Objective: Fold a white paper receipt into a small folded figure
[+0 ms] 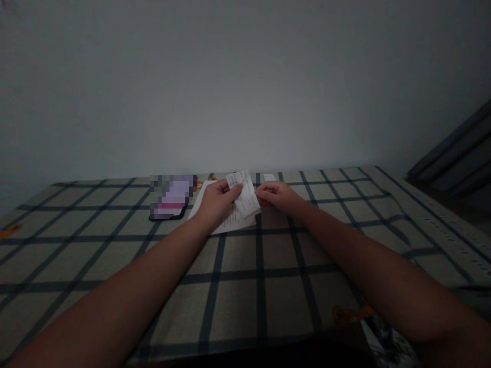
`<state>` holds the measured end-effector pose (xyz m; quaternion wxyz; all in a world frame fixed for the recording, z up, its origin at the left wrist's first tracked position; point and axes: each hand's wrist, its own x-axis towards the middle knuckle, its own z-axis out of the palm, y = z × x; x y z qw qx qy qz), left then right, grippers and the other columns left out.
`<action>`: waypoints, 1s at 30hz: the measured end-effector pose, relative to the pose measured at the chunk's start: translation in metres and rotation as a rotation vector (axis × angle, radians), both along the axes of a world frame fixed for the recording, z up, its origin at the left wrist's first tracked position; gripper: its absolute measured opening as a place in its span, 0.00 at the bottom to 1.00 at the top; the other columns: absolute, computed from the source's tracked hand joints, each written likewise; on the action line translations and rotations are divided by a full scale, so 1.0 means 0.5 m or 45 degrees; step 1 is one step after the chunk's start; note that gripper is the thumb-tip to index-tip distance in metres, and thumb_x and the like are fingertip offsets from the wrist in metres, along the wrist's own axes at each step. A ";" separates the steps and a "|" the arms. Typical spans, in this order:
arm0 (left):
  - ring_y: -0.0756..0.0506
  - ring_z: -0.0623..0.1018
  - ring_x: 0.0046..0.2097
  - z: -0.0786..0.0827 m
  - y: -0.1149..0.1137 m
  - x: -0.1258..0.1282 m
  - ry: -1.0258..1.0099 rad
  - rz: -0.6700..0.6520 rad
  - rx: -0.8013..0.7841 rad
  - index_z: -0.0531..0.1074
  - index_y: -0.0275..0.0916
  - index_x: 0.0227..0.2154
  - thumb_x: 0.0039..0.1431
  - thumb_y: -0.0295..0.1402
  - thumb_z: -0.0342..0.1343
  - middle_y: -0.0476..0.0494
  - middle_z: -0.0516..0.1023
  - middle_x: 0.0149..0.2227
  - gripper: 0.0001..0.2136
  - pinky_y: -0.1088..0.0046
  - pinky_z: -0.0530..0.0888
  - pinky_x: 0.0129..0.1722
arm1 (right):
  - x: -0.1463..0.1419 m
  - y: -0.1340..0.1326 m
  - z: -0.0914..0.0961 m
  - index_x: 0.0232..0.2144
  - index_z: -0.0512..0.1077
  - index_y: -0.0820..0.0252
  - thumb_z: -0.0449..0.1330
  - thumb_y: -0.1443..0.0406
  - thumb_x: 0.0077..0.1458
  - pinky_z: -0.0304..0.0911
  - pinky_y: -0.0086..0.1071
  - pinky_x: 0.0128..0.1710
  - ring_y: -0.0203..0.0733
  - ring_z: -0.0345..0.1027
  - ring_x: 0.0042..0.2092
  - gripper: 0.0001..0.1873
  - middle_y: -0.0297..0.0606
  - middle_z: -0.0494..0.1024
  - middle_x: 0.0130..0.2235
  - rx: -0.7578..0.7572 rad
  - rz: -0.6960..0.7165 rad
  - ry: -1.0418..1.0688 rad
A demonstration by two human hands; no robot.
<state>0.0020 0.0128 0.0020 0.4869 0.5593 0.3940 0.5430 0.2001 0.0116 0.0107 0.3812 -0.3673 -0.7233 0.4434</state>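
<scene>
My left hand [217,202] and my right hand [276,196] meet at the far middle of the bed, both pinching a small white printed paper slip [245,194] held up between them. The left fingers close on its left edge, the right fingers on its lower right edge. Under the hands lies a larger white sheet [230,221], flat on the checked cloth. Another small white slip [269,177] lies just beyond the right hand.
A dark phone with a lit, blurred screen [172,198] lies left of the hands. The checked cover [238,276] spreads over the whole surface, against a plain wall. A dark striped shape [456,158] stands at the right. Crumpled patterned material [383,337] lies near my right forearm.
</scene>
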 end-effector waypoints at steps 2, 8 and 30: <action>0.46 0.78 0.30 -0.002 0.002 -0.001 -0.009 0.002 0.010 0.79 0.33 0.35 0.48 0.39 0.66 0.42 0.81 0.32 0.15 0.71 0.73 0.31 | 0.000 0.000 0.000 0.26 0.71 0.62 0.58 0.59 0.53 0.60 0.29 0.29 0.33 0.64 0.27 0.11 0.33 0.72 0.24 -0.003 -0.009 -0.017; 0.47 0.78 0.30 -0.007 0.007 -0.001 -0.064 -0.076 -0.092 0.78 0.34 0.35 0.48 0.41 0.66 0.40 0.81 0.34 0.16 0.70 0.74 0.32 | 0.002 0.002 -0.001 0.26 0.70 0.63 0.58 0.59 0.54 0.58 0.28 0.28 0.31 0.62 0.26 0.12 0.31 0.69 0.23 0.055 -0.034 0.020; 0.43 0.79 0.33 -0.015 0.011 -0.004 0.052 -0.200 -0.122 0.79 0.33 0.36 0.49 0.41 0.66 0.38 0.81 0.31 0.16 0.65 0.74 0.36 | 0.001 -0.003 0.007 0.28 0.71 0.63 0.59 0.57 0.53 0.59 0.28 0.28 0.32 0.63 0.26 0.13 0.31 0.70 0.24 0.029 -0.093 0.036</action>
